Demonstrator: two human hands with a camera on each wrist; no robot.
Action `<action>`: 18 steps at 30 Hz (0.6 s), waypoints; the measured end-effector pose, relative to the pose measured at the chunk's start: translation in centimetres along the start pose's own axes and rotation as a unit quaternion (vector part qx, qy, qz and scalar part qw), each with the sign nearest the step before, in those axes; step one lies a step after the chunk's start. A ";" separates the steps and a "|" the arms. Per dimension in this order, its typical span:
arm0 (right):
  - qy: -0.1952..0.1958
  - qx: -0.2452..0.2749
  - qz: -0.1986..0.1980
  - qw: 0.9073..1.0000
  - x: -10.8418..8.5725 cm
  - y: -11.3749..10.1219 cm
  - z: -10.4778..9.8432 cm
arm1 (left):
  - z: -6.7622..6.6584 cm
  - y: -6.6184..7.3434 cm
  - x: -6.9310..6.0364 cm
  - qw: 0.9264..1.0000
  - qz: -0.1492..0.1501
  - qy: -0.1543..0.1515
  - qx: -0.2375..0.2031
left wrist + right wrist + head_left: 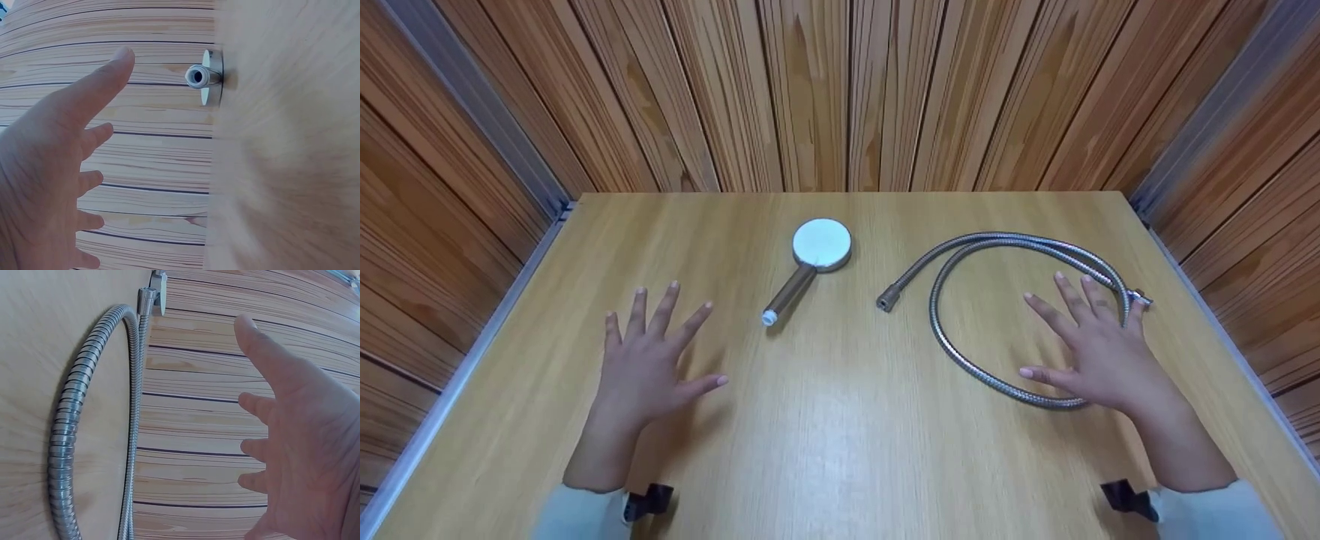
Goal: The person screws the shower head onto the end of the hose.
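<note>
A shower head (822,244) with a white round face lies at the table's upper middle, its handle slanting down left to a white threaded end (198,76). To its right a coiled metal hose (982,375) rests on the table, one end fitting (888,298) towards the shower head, the other near the right edge. My left hand (641,371) is spread, palm down, left of the shower head, holding nothing. My right hand (1106,360), fingers also spread, hovers over the right part of the hose (63,439) without gripping it.
The wooden table (810,465) has metal rails (472,360) along both sides. Wood-plank walls (810,97) stand behind it and to the left and right. Dark devices (649,502) sit at both wrists by the light sleeves.
</note>
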State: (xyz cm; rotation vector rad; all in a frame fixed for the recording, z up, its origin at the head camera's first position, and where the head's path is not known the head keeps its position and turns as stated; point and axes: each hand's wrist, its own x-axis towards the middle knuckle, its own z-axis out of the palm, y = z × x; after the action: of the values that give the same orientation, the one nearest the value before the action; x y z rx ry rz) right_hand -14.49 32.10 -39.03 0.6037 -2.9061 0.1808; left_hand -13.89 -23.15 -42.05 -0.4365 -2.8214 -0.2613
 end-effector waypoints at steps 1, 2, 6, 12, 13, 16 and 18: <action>0.000 0.001 -0.002 1.000 0.1 0.0 0.0 | 0.0 0.0 0.1 1.000 -0.001 -0.002 -0.002; 0.001 0.003 -0.004 1.000 0.2 0.0 -0.1 | 0.0 0.1 0.2 1.000 -0.002 -0.004 -0.002; 0.007 0.014 -0.015 1.000 0.8 -0.3 -0.2 | -0.1 0.4 0.7 1.000 -0.005 -0.015 -0.012; 0.005 0.057 -0.045 0.997 1.6 -1.0 -0.4 | 0.0 0.6 1.4 1.000 0.006 -0.007 -0.027; 0.003 0.069 -0.050 0.996 1.8 -1.1 -0.4 | 0.1 0.6 1.6 0.999 0.011 -0.004 -0.030; 0.000 0.106 -0.060 0.993 2.2 -1.4 -0.5 | 0.3 0.6 1.9 0.998 0.026 0.010 -0.052; -0.002 0.129 -0.067 0.989 2.5 -1.6 -0.6 | 0.5 0.7 2.1 0.997 0.034 0.021 -0.072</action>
State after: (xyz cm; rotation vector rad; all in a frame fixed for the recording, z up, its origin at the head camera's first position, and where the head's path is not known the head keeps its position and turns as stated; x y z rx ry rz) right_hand -16.02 29.79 -37.88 0.8383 -2.8545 0.5444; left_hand -15.71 -21.88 -41.78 -0.5512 -2.7508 -0.4546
